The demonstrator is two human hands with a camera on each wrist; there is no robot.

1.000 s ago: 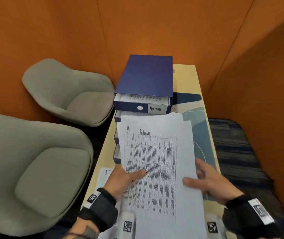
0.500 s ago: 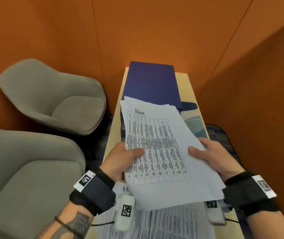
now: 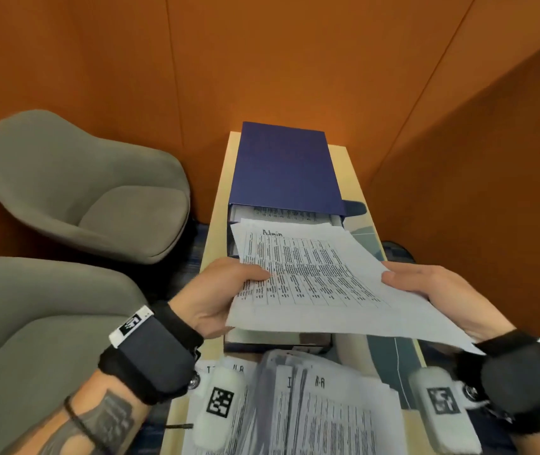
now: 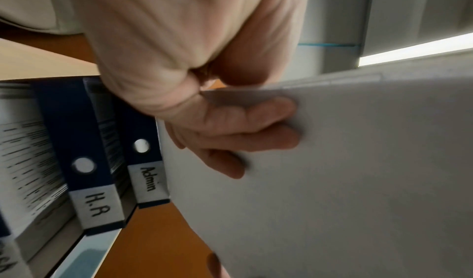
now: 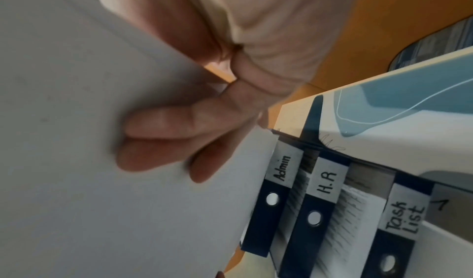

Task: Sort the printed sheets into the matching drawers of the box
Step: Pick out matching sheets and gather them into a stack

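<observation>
A thin stack of printed sheets (image 3: 321,284), headed "Admin", hangs level above the blue drawer box (image 3: 285,165). My left hand (image 3: 229,290) pinches its left edge, thumb on top and fingers (image 4: 230,132) underneath. My right hand (image 3: 432,290) grips the right edge the same way, fingers (image 5: 174,136) under the paper (image 5: 102,181). The sheets' far edge reaches over the open top drawer (image 3: 281,213), which holds printed pages. The wrist views show the drawer fronts labelled Admin (image 5: 281,169), H.R (image 5: 326,183) and Task List (image 5: 404,217). The sheets hide the lower drawers in the head view.
A messy pile of more printed sheets (image 3: 311,405), some marked "H.R", lies on the narrow wooden table (image 3: 219,205) in front of the box. Two grey armchairs (image 3: 91,182) stand to the left. Orange walls close in behind and on the right.
Both hands have lifted the Admin sheets from near upright to level and carried them forward towards the box's open top drawer. The grips have stayed the same.
</observation>
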